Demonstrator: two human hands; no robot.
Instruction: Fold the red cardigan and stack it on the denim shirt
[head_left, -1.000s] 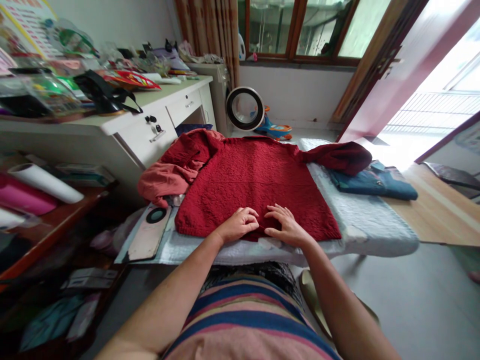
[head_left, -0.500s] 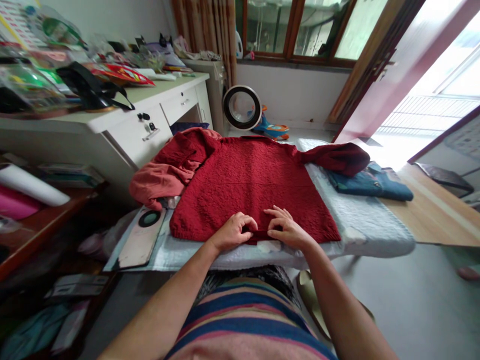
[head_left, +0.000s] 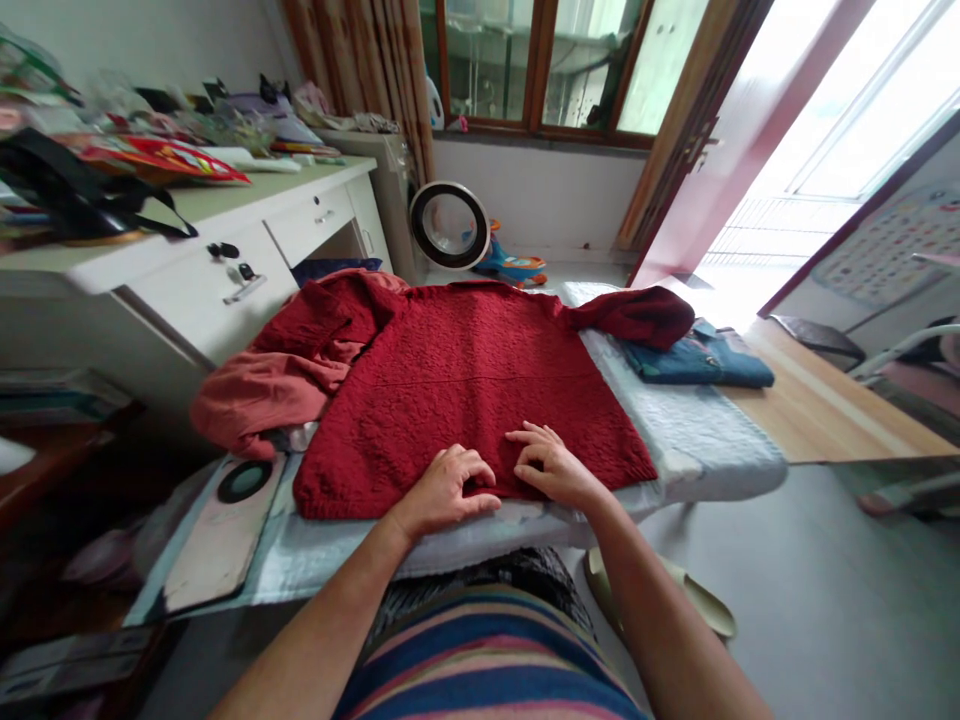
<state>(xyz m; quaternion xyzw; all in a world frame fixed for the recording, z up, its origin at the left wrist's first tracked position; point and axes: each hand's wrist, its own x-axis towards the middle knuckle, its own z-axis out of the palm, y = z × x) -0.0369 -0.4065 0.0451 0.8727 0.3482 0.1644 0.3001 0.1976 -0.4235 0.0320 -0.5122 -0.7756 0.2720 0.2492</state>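
A dark red knitted sweater [head_left: 472, 385] lies spread flat on a padded ironing board [head_left: 697, 440]. My left hand [head_left: 442, 490] rests on the sweater's near hem, fingers curled and pinching the fabric edge. My right hand [head_left: 551, 465] sits just to its right on the same hem, fingers bent and gripping the knit. One sleeve [head_left: 637, 315] stretches out to the right; the other bunches at the left over a salmon-coloured garment [head_left: 255, 395].
A folded blue garment [head_left: 697, 365] lies on the board's far right end. A white desk [head_left: 187, 260] with clutter stands at the left. A round fan [head_left: 450, 225] and a toy sit on the floor behind. A wooden bench [head_left: 825, 410] is at the right.
The view has swung to the right. Both hands slid slightly toward the near hem and stay closed on the sweater's edge.
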